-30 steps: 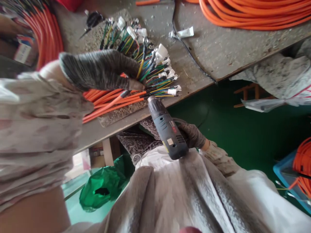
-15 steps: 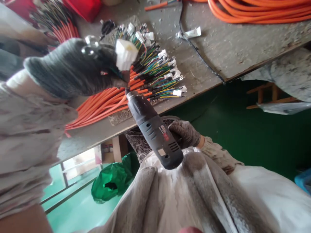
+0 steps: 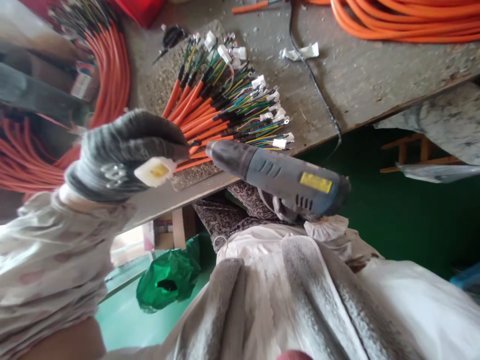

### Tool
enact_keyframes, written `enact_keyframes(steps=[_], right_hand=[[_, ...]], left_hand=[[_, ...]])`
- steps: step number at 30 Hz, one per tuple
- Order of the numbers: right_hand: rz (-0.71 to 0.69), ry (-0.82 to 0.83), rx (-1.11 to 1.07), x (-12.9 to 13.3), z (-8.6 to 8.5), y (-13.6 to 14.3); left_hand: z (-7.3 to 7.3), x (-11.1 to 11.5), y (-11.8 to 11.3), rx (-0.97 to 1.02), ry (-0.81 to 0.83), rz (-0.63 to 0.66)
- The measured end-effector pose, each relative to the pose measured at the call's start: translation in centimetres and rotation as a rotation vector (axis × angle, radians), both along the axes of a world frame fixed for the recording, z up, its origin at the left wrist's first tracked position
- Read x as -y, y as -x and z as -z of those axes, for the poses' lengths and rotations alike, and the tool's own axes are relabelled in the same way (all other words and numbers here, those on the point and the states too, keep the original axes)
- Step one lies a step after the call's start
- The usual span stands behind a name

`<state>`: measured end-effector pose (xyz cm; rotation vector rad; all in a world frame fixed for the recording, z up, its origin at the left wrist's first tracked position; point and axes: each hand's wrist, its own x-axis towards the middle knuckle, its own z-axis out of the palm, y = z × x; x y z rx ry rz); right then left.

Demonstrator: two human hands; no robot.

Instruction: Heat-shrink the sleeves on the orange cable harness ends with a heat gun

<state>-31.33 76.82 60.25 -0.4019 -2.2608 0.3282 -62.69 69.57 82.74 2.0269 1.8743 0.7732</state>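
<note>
My left hand, in a dark grey glove, is closed around the end of a cable. A white connector with a yellowish middle sticks out below its fingers, and shiny ring terminals show over the glove. My right hand, mostly hidden behind the tool, grips a grey heat gun. The gun lies nearly level, its nozzle pointing left at my left fingertips, a small gap away. Behind them, a fan of orange cables ends in black sleeves, coloured wires and white plugs.
The worktable is strewn with scraps. A large orange cable coil lies at the far right, near a black cord and a white tube. More bundled cables lie left. A green bag hangs below the table edge.
My left hand has moved down and left, turning the connector to point downward. The heat gun has swung from steeply slanted to nearly level, its rear end moving right and up.
</note>
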Motion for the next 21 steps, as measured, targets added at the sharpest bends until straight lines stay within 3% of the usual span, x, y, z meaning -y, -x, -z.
enact_keyframes(steps=[2, 5, 7, 10, 15, 21], right_hand=[[-0.250, 0.397, -0.081, -0.2, -0.4, -0.3], [-0.573, 0.968, -0.191, -0.5, -1.0, -0.5], [-0.717, 1.283, -0.263, -0.6, -1.0, -0.5], [-0.845, 1.647, -0.363, -0.8, -0.6, -0.5], [-0.962, 1.979, -0.476, -0.9, 0.1, -0.8], [-1.047, 2.050, -0.536, -0.8, 0.6, -0.8]], left_hand=[[0.3, 0.8, -0.7, -0.042, 0.042, -0.006], [0.7, 1.4, -2.0, -0.074, 0.148, -0.171], [1.0, 1.5, -2.5, -0.056, 0.169, -0.229], [1.8, 1.6, -2.2, -0.015, 0.157, -0.195], [3.3, 2.0, -0.6, -0.102, 0.059, 0.006], [4.2, 1.9, -0.3, -0.136, -0.066, 0.087]])
